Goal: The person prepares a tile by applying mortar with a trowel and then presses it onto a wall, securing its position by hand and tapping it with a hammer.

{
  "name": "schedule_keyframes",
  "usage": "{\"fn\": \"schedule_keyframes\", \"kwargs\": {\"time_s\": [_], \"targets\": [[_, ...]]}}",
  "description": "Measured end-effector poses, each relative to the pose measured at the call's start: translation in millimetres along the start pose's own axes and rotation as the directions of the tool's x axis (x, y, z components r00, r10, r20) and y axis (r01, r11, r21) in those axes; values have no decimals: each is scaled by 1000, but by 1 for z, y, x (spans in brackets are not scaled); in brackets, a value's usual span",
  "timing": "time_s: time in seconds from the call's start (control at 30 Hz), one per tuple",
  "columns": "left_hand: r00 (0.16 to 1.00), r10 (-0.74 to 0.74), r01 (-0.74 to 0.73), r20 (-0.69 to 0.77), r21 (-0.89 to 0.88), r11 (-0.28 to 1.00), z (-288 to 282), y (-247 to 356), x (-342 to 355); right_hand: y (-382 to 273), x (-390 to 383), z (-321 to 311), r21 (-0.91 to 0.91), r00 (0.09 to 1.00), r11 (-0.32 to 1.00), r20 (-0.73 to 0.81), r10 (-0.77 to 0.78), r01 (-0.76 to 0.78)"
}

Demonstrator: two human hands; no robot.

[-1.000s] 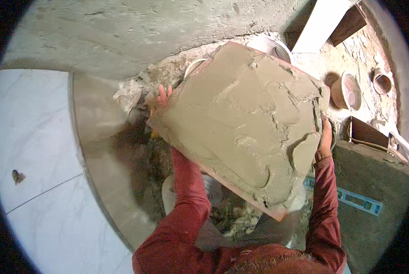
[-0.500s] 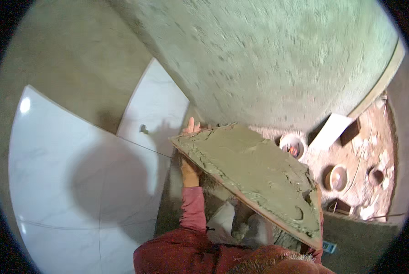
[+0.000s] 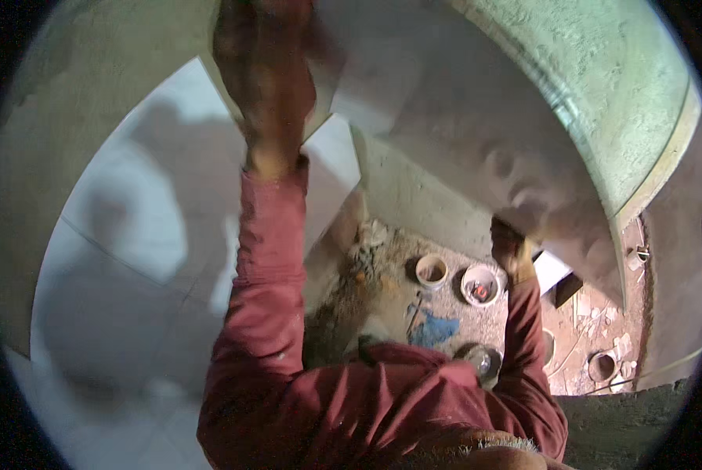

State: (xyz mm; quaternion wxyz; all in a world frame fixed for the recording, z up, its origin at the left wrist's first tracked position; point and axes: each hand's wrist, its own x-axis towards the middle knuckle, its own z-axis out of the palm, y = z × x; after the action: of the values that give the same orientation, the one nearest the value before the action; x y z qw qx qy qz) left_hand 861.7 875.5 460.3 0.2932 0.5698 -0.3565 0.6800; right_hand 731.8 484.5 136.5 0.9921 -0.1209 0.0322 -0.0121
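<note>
A large smooth-faced tile (image 3: 461,102) is raised and tilted close to the rough plastered wall (image 3: 641,70), its glossy face toward me and in shadow. My right hand (image 3: 511,244) holds its lower edge from below, fingers bent around the edge. At the top of the view, my left hand (image 3: 265,78) is dark and smeared at the tile's left edge, closed there as far as can be seen. The tile's mortared back is hidden. On the left wall, white marbled tiles (image 3: 202,168) carry the shadows of my head and arms.
Below on the rubble-strewn floor stand a tan bucket (image 3: 432,271), a pale bucket (image 3: 482,284) with something red in it, and another small bucket (image 3: 602,366). A blue rag (image 3: 436,329) lies among them. A low wall (image 3: 625,423) runs along the lower right.
The tile has gone from lying mortar side up before me to raised near the wall, smooth face toward me. Both my hands have moved up with it.
</note>
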Motion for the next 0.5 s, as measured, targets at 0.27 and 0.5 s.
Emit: {"fn": "schedule_keyframes", "kwargs": {"time_s": [0.27, 0.5], "targets": [[994, 98, -104, 53, 123, 987, -30, -25, 84, 0, 62, 106, -240, 939, 947, 217, 265, -212], [993, 86, -97, 78, 142, 985, -31, -44, 107, 28, 98, 168, -490, 967, 839, -30, 253, -235]]}}
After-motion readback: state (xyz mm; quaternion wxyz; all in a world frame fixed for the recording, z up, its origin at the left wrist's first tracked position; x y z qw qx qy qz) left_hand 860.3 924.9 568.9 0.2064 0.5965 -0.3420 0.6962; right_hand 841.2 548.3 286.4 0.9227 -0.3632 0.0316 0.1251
